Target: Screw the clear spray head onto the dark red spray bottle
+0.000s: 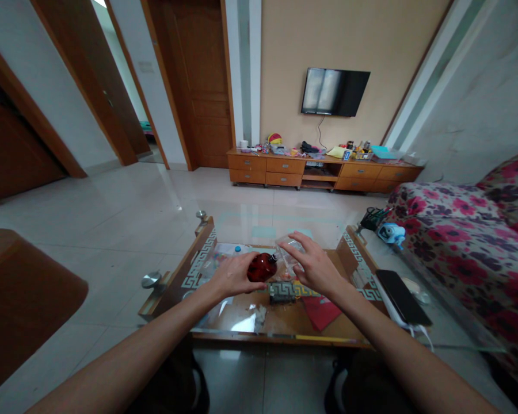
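My left hand (233, 276) grips a small dark red bottle (261, 268) above a glass-topped coffee table (224, 227). Its neck points to the right, toward a clear plastic bag (288, 253) that my right hand (313, 267) touches with its fingers spread. Whether the right hand grips the bag I cannot tell. Both hands hover over the middle of the table top.
A black phone (402, 296) on a white charger lies at the table's right side, with a blue toy (391, 233) and a black basket behind it. A floral sofa (470, 241) stands at the right, a brown seat (21, 293) at the left, a TV cabinet (323, 169) far back.
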Motion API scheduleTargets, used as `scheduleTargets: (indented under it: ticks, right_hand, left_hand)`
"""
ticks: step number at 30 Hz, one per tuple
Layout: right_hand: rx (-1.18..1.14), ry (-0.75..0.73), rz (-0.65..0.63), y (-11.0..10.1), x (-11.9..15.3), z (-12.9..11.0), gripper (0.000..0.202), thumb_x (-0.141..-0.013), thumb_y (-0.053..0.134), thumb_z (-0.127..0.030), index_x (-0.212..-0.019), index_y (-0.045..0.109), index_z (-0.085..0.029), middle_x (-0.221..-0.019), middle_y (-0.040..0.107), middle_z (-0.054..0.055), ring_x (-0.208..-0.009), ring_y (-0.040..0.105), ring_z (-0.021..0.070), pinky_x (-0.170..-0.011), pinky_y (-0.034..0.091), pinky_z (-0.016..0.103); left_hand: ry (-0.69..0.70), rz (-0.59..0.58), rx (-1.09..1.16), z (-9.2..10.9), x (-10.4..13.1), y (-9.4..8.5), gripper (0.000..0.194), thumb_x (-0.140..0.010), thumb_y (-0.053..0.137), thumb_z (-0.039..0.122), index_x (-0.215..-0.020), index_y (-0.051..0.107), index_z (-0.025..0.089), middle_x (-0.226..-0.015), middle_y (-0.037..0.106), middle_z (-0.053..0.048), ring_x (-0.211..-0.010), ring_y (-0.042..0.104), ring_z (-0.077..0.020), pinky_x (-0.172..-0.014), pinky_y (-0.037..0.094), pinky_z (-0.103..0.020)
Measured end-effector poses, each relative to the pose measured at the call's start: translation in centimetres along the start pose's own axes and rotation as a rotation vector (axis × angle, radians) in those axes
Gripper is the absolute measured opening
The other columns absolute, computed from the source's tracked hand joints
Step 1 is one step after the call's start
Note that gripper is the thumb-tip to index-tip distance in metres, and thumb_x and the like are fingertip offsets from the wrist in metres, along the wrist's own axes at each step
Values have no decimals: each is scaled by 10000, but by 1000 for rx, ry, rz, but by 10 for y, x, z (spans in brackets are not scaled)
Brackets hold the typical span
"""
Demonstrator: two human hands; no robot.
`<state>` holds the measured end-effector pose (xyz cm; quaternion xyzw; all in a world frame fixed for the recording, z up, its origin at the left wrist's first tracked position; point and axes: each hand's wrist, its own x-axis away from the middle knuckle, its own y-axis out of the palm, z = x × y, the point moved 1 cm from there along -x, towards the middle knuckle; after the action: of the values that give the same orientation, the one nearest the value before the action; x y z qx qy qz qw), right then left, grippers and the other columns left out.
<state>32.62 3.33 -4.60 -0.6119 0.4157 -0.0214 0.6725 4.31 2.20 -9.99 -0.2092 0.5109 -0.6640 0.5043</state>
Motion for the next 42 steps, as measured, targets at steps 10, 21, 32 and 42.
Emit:
scheduleTargets:
  ticks: [10,21,32,42]
  right_hand:
    - [1,-1,8,4,0,1,973,-761,628,35,-1591,362,-397,-1627,384,80,-1501,388,349,-1166,467,632]
    - [10,-9,14,2,-2,-2,980,-756,661,38,-1591,387,-398,-1669,334,84,-1498,397,359,-1164,478,605]
    - [30,-20,15,2,-3,-2,927,-749,650,33,-1567,443,-351,-1652,358,109,-1496,402,356,-1174,471,582]
    - [37,-21,20,2,-3,-3,942,-741,643,36,-1570,442,-364,-1648,370,94,-1496,404,352,-1170,474,581]
  left_hand:
    - [-1,-2,-11,-4,1,3,851,-709,795,744,-1387,550,292,-1222,717,-109,-1066,696,-369,-901,545,-508]
    - [22,11,0,-4,1,3,854,-720,809,708,-1415,535,296,-1235,716,-106,-1080,698,-363,-907,548,-492]
    - [37,21,11,-5,1,3,858,-720,809,706,-1422,535,294,-1245,715,-102,-1085,700,-354,-919,551,-489]
    - [40,27,11,-4,2,2,866,-721,806,718,-1431,532,305,-1235,717,-101,-1076,702,-360,-891,557,-492]
